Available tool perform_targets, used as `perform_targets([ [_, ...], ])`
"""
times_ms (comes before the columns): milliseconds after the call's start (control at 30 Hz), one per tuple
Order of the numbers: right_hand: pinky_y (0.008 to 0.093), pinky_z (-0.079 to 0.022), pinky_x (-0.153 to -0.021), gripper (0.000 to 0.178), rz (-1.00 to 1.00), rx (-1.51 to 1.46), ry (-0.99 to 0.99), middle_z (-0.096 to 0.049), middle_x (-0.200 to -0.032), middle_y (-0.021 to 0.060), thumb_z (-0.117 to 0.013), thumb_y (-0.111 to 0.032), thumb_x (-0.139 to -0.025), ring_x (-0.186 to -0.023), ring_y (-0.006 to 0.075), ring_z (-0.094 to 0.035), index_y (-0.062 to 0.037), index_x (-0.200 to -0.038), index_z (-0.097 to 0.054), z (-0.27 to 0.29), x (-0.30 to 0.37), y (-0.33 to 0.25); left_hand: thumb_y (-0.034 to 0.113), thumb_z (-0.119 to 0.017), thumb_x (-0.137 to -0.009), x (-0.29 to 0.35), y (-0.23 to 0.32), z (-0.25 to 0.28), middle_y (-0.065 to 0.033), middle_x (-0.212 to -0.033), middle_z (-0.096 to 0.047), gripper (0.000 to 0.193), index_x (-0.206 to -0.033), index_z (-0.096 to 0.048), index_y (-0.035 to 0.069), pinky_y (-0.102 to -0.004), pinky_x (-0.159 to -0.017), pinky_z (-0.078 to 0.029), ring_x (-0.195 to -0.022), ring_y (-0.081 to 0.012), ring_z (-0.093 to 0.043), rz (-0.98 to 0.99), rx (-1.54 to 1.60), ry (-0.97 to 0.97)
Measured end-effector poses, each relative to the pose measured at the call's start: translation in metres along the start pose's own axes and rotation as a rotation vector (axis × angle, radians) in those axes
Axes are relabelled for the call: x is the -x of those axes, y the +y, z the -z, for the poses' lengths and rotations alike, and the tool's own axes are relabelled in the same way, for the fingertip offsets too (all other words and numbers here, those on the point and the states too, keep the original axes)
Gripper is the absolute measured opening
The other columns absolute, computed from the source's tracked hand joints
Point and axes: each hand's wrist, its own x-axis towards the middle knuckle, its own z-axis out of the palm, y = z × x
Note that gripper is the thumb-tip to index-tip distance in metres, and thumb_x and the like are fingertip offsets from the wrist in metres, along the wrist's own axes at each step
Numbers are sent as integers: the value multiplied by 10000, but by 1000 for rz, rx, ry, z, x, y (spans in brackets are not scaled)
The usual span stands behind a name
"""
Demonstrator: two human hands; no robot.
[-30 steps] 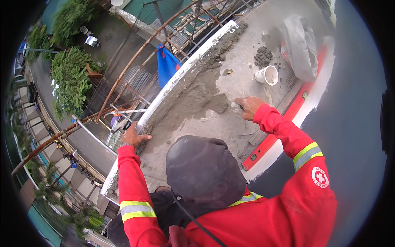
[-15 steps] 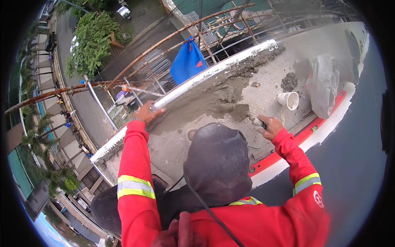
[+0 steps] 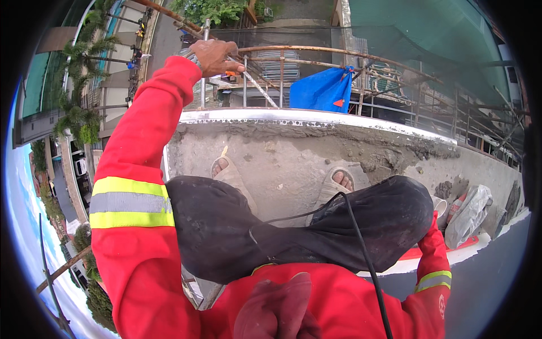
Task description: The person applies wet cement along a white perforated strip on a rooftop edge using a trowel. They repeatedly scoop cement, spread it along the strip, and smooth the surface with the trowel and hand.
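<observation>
My left hand is raised beyond the ledge edge with its fingers apart, and I see nothing held in it. Behind it stand an upright scaffold pipe and a slanting brace; whether the hand touches the pipe is unclear. Below it, a long white metal straightedge lies along the far edge of the ledge, with rough wet mortar beside it. My right hand is hidden behind my right knee; only its red sleeve shows.
My sandalled feet stand on the concrete ledge. At the right are a white cup, a clear plastic bag, a mortar lump and a red level. A blue cloth hangs on scaffolding above a drop. A black cable crosses my lap.
My left hand has left the straightedge and risen outward. My right hand, which gripped a small dark tool by the mortar, has drawn back behind my knee. My view has swung round.
</observation>
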Motion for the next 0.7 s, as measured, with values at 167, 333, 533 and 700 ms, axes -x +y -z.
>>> perform_targets([
  [167, 398, -467, -634, 445, 52, 256, -264, -614, -781, 207, -725, -302, -693, -715, 370, -604, 5, -993, -610, 33, -67, -59, 571, -618, -755, 86, -76, -82, -154, -1068, -627, 639, -1190, -535, 110, -447, -874, -450, -1053, -338, -572, 224, 401, 48],
  [333, 377, -465, -679, 510, -43, 316, -496, -635, -836, 159, -749, -285, -679, -736, 260, -608, 27, -1056, -604, 35, -129, -152, 433, -671, -757, 107, -71, -217, -133, -1160, -564, 518, -1144, -545, 112, -414, -934, -396, -1102, -313, -525, 217, 566, 293],
  [533, 356, -463, -750, 517, 25, 298, -642, -627, -881, 137, -738, -263, -708, -816, 226, -594, 31, -1099, -572, -15, -181, -276, 503, -644, -753, 75, -32, -288, -84, -1165, -544, 555, -1174, -535, 158, -552, -1036, -208, -1188, -261, -459, 262, 504, 459],
  [700, 288, -451, -684, 458, -180, 25, -732, -579, -790, 55, -692, -195, -759, -747, 140, -558, 32, -1123, -532, -75, -218, -376, 639, -512, -779, 56, -21, -316, -123, -1138, -536, 646, -1186, -522, 137, -612, -1044, -123, -1147, -323, -476, 191, 505, 466],
])
